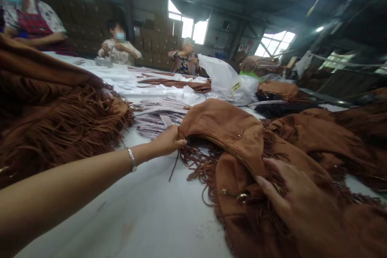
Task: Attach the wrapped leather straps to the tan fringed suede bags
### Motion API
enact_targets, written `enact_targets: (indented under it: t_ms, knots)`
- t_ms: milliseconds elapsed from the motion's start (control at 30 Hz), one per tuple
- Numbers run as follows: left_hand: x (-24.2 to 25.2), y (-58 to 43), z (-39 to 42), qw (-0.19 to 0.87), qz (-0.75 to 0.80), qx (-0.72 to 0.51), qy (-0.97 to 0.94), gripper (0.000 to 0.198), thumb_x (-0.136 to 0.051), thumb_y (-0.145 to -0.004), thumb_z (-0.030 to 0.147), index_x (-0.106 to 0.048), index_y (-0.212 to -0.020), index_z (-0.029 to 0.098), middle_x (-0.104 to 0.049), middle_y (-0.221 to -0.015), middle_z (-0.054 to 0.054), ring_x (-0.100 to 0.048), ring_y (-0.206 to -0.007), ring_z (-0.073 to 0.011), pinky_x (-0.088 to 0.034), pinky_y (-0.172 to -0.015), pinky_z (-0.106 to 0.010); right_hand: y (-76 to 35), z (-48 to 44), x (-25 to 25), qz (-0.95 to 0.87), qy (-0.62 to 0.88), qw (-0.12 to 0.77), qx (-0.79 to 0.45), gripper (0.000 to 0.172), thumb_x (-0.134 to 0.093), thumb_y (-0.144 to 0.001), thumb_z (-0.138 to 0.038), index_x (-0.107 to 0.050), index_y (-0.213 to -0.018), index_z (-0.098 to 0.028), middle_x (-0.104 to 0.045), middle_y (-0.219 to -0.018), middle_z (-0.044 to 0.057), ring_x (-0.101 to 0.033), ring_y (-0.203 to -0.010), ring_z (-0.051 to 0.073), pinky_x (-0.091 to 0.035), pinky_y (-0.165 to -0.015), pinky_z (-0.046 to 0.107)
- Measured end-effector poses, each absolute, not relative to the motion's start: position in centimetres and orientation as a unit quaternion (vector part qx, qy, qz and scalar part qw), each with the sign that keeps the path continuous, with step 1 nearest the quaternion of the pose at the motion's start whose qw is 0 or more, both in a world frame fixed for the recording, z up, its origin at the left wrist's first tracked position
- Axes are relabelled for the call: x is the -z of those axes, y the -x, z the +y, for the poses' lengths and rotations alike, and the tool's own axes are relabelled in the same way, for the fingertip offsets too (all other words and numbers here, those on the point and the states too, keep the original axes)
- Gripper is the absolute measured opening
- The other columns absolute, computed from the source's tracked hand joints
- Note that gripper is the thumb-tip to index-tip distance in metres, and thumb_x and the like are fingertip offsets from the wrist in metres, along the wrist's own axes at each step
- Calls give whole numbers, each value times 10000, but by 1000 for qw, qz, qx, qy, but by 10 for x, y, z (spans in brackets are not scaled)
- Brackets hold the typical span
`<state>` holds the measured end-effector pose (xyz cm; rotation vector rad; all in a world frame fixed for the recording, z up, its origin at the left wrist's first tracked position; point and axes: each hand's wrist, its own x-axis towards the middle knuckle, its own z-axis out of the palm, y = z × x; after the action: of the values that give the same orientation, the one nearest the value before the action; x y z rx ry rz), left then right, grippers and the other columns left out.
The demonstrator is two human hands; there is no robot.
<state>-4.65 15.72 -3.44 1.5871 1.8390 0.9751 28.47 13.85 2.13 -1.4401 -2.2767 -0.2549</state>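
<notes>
A brown suede bag with fringe [223, 125] lies on the white table [145, 213], on top of other bags of the same kind. My left hand [167, 141] reaches across the table and pinches the bag's left end near the zip. A silver bracelet sits on that wrist. My right hand [290, 193] rests low at the right with fingers spread, pressing on the fringe of a second brown bag [238, 197] beside its gold ring fitting.
A heap of brown fringed bags [51, 125] fills the left. More bags [326, 133] pile up at the right. A stack of pale paper tags [160, 115] and a white plastic bag [226, 78] lie mid-table. Three other people sit at the far end.
</notes>
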Motion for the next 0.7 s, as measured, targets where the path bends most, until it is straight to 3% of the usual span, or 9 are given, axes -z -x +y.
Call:
enact_targets:
  t_ms: [100,200,333,433,500,600,700]
  knots:
    - [26,50,151,229,677,-425,-556,279,-673,-657,329,-581,-850,151,-653,-726,-23,-585,-608,-150,-421,-530,-232,-266,148,-20,-828,536,5,166,506,-531,-834,-258,-494,-1322,-131,-667,-1004,158,-640,-910,336,-499,-723,437]
    - [15,53,153,190,660,-495,-533,178,-605,-714,287,-611,-818,143,-655,-712,-20,-579,-608,-130,-425,-535,-216,-249,154,-26,-814,550,-51,177,508,-437,-853,-151,-469,-1360,-178,-678,-894,132,-667,-812,312,-482,-654,389]
    - [-11,56,172,142,621,-575,-513,103,-570,-720,209,-639,-712,133,-612,-612,1,-527,-554,-96,-403,-517,-196,-248,161,-59,-803,575,7,158,508,-414,-843,-166,-494,-1345,-185,-700,-999,132,-670,-883,299,-463,-757,389]
    - [-47,59,183,111,587,-638,-487,105,-625,-673,190,-572,-607,127,-530,-527,38,-471,-495,-71,-372,-477,-183,-254,165,-92,-791,584,87,161,511,-451,-828,-235,-521,-1324,-134,-709,-1009,150,-648,-965,312,-421,-886,418]
    - [-79,62,182,82,562,-680,-463,167,-637,-657,189,-509,-564,134,-474,-498,59,-440,-470,-58,-353,-459,-176,-256,160,-112,-785,589,142,127,537,-466,-818,-290,-521,-1329,-136,-706,-1023,156,-637,-991,332,-424,-891,443]
    - [-134,67,161,28,527,-727,-439,188,-635,-658,193,-481,-563,141,-453,-505,66,-430,-477,-51,-354,-466,-171,-256,135,-136,-782,568,254,33,573,-516,-760,-341,-550,-1305,-166,-675,-1127,143,-610,-1045,346,-443,-888,456]
    - [-191,72,122,-44,501,-749,-432,193,-627,-695,224,-507,-573,135,-475,-540,54,-421,-516,-48,-349,-496,-165,-255,92,-154,-799,478,308,-196,556,-583,-684,-375,-617,-1212,-206,-674,-1129,100,-617,-1033,310,-470,-895,417]
